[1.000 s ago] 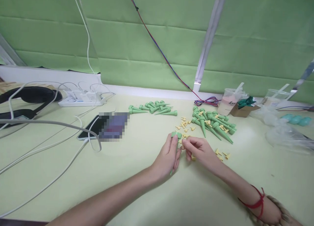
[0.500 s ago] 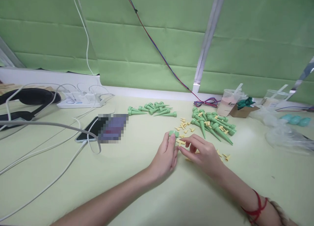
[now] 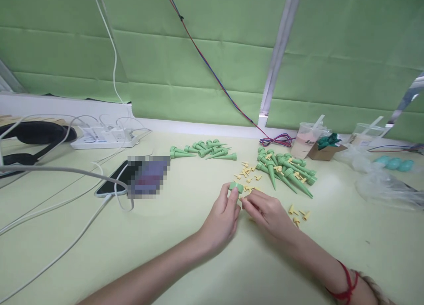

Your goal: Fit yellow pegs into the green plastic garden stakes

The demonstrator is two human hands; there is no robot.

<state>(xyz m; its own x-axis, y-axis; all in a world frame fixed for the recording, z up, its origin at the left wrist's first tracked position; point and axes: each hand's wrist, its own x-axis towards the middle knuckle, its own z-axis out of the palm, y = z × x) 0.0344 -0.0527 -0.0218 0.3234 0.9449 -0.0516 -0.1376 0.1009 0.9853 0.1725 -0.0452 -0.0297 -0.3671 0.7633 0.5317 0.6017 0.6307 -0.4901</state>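
Observation:
My left hand is closed round a green plastic plant watering spike, whose capped end shows above the thumb; the fingers hide its lower part. Close against it, my right hand pinches a small yellow plastic valve, mostly covered by the fingertips. Just beyond the hands lie several loose yellow valves. A few more yellow valves rest to the right of my right hand. Green spikes with yellow valves form a pile at the right, and other green spikes lie farther back, left of the pile.
On the left are a phone, white cables, a power strip and a black headset. Drink cups, a small cardboard box and a clear plastic bag stand or lie at the right.
My right hand has brought the yellow valve closer to the spike in my left hand and turned it; the fingers now cover most of it. The view has shifted slightly.

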